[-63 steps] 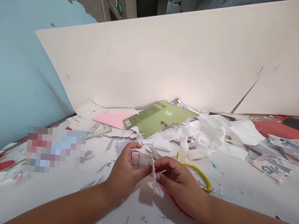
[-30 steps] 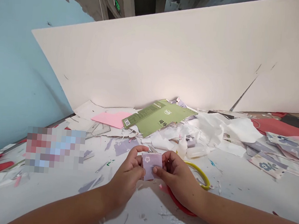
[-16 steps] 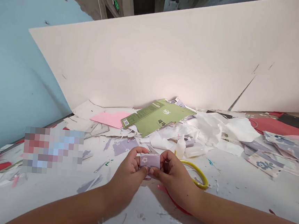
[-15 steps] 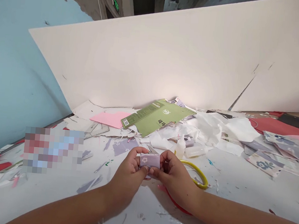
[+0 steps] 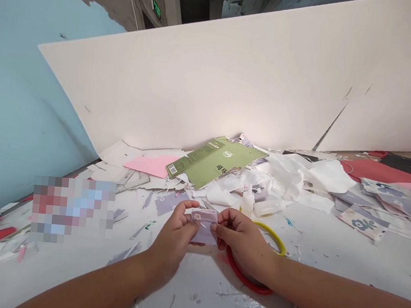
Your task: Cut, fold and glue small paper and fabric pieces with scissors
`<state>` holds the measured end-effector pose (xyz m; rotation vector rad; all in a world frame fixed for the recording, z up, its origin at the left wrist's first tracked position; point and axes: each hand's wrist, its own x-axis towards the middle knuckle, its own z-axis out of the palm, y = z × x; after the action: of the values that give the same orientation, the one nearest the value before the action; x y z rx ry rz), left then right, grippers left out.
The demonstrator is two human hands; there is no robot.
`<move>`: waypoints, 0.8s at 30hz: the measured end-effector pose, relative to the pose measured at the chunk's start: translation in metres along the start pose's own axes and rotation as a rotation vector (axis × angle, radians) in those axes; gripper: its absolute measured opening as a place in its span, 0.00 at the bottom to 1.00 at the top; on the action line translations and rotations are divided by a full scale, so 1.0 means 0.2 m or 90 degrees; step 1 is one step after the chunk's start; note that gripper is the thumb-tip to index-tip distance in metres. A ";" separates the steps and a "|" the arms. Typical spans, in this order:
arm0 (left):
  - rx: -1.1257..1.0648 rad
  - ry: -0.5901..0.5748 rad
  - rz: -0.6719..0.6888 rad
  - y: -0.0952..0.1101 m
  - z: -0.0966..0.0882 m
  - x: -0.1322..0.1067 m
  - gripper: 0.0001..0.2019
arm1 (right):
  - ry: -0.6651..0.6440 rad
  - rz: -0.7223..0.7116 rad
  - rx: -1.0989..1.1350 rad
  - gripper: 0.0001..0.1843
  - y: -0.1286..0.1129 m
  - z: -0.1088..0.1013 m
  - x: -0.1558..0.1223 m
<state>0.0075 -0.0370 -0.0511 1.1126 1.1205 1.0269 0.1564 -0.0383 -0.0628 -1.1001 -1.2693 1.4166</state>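
Observation:
Between my two hands is a small piece of lilac paper (image 5: 205, 233) with a pale flower print and a fold along its upper part. My left hand (image 5: 180, 231) pinches its left edge, thumb in front and fingers behind. On the right edge, my right hand (image 5: 239, 233) grips it between thumb and fingers. Scissors with a yellow handle loop (image 5: 273, 236) and a red handle loop (image 5: 248, 280) lie under and beside my right hand, which partly hides them. Just beyond the hands stands a small clear bottle (image 5: 248, 201), with another clear bottle (image 5: 268, 207) lying next to it.
Paper scraps surround a green printed folder (image 5: 212, 162) and a pink sheet (image 5: 149, 164). Crumpled white paper (image 5: 283, 173) lies behind the bottles. Patterned pieces (image 5: 363, 223) and red paper (image 5: 380, 173) are at right. A white panel (image 5: 214, 87) closes off the back.
The lilac paper's folded flap has opened upward, so more of its lower face shows. My left thumb has moved up and the thumbs are farther apart. More of the red scissor loop is visible.

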 end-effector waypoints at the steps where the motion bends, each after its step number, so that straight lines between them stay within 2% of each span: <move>1: 0.001 -0.001 -0.002 0.00 0.00 0.00 0.18 | -0.004 0.005 0.005 0.06 0.00 0.00 0.00; 5: -0.007 -0.023 -0.005 0.01 0.00 -0.02 0.17 | -0.027 0.019 0.003 0.10 -0.01 0.00 -0.01; 12: 0.016 -0.126 0.018 -0.04 0.00 -0.02 0.21 | 0.004 0.030 0.069 0.12 0.01 -0.01 -0.01; 18: 0.066 -0.066 0.032 -0.03 -0.02 0.01 0.15 | -0.058 0.037 0.033 0.11 0.01 -0.01 -0.01; 24: 0.041 -0.102 0.024 0.00 -0.01 0.00 0.11 | -0.042 0.040 0.029 0.12 0.02 -0.02 -0.02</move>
<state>0.0056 -0.0373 -0.0518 1.2490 1.0133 0.9185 0.1599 -0.0411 -0.0669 -1.0786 -1.2522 1.5339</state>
